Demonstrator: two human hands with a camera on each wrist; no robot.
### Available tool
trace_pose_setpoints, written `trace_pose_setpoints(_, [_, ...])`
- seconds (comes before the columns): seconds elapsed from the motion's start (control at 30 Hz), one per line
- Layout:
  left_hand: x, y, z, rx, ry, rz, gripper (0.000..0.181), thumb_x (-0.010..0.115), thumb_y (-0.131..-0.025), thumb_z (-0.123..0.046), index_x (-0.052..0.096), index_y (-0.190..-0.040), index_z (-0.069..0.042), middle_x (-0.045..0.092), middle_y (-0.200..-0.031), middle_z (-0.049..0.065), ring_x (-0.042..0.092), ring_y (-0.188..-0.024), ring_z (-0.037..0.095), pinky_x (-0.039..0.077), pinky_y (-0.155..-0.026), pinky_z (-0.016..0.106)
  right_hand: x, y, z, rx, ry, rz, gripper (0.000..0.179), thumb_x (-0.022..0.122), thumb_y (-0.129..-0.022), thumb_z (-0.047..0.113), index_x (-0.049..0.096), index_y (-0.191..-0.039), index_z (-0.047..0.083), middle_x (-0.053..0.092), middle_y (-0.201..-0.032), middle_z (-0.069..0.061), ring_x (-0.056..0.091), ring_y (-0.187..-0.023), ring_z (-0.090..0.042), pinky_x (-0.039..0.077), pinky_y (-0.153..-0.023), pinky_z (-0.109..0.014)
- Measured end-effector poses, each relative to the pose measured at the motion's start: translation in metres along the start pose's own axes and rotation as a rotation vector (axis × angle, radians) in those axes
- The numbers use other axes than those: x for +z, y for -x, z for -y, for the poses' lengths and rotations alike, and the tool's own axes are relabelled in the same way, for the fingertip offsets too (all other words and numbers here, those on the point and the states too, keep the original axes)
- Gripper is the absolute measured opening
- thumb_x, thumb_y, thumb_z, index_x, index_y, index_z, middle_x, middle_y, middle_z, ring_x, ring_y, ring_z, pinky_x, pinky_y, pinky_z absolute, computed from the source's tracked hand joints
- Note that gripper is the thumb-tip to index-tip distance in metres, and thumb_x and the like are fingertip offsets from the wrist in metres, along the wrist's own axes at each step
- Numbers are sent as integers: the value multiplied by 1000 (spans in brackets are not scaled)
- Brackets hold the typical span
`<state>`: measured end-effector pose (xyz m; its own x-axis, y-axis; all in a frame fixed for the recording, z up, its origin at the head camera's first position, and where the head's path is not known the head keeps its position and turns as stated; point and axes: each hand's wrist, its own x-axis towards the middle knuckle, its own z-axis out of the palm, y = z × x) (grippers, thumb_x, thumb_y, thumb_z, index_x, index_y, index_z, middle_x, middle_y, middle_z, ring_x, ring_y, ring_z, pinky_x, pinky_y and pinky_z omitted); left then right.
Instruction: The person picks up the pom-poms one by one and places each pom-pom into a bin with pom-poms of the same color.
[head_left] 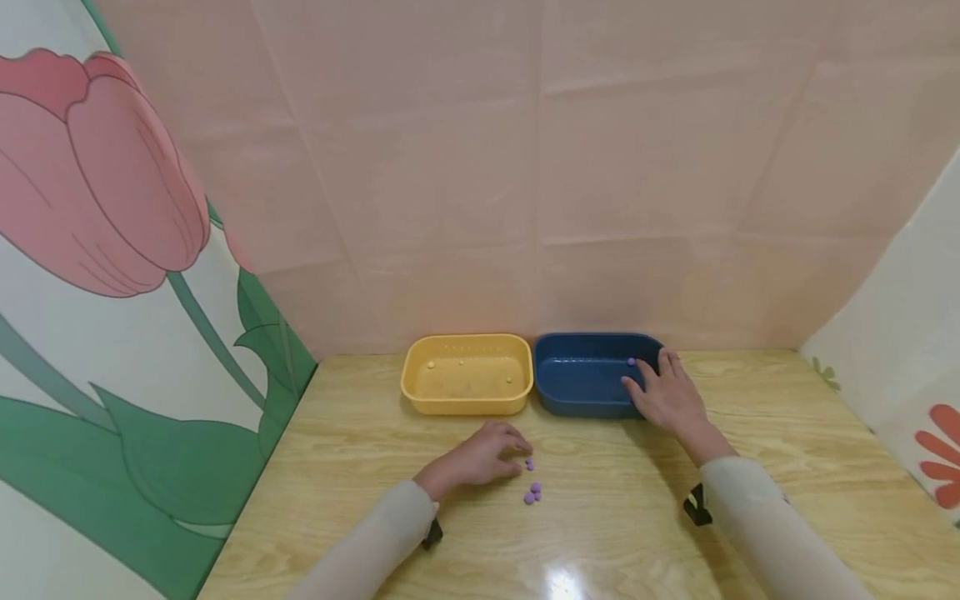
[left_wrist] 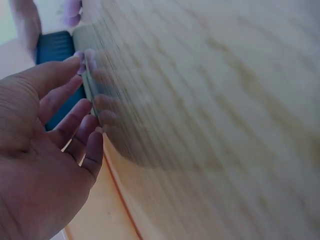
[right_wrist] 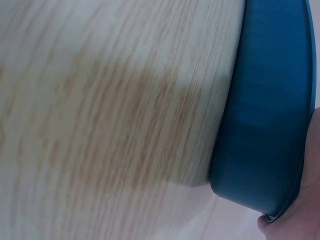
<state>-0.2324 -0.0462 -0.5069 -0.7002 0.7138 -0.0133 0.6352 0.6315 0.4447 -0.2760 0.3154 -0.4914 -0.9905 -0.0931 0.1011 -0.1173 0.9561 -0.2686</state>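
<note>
Resting on the blue tray (head_left: 581, 408) at its right end, perhaps to steady it, the right hand (head_left: 671, 398) has fingers apart near a purple ball (head_left: 632, 362) inside, while the left hand (head_left: 486, 455) curves parted fingers beside small purple balls (head_left: 530, 467) on the surface (head_left: 600, 517), seemingly to suit their size.

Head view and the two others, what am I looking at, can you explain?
No machine here: just a person's bare hands. The wide picture comes from a camera on the head; the close ones come from cameras on the left and right wrists. On the table stand a yellow bin with small yellow balls inside and a blue bin with a purple ball inside. More purple balls lie in front. The left hand is beside some of them and doesn't appear to hold any. The right hand is at the blue bin's right end; whether it grips that, I can't tell.
</note>
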Motion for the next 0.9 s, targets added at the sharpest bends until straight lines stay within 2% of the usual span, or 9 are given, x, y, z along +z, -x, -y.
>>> trace_pose_setpoints(0.23, [3, -5, 1, 5, -17, -9, 29, 73, -95, -28, 74, -123, -23, 62, -123, -8, 50, -119, 10, 40, -103, 26, -1, -2, -1, 2, 7, 3, 77, 29, -108, 54, 34, -153, -8, 5, -158, -44, 4, -147, -58, 13, -117, -67])
trace_pose_setpoints(0.47, [6, -11, -1, 32, -14, -10, 22, 74, -94, -25, 76, -116, -21, 65, -112, -11, 53, -109, 5, 42, -97, 22, -1, 0, -1, 4, 16, 4, 74, 32, -108, 52, 36, -152, -8, 6, -158, -44, 5, -147, -58, 13, -118, -66])
trace_pose_setpoints(0.9, [7, -19, -5, -30, -2, -2, 6, 75, -93, -27, 76, -97, -23, 62, -92, -16, 53, -87, -3, 44, -84, 18, -2, 0, -1, 7, 7, 13, 73, 32, -108, 50, 34, -153, -8, 4, -158, -43, 2, -148, -57, 10, -118, -66])
